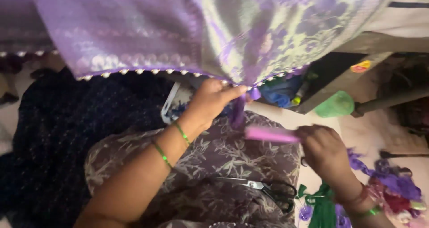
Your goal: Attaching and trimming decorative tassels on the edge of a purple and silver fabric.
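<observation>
Tassel (238, 112): purple thread bundle hanging from the beaded hem of the lilac cloth (178, 31), above our lap. We judge it light, soft and limp, easily frayed; hold it at the knot by the hem. Our left hand (210, 100) pinches it there. Our right hand (324, 150) is clenched on a pink comb (270, 134). Scissors (268, 190) rest on the lap.

Soft, even indoor light, fairly dim, with no glare. The purple fabric (178, 36) up top is blurred and near the lens. The right hand (324, 150) smears with motion; the dark cloth (67, 121) at left sinks into shadow.
</observation>
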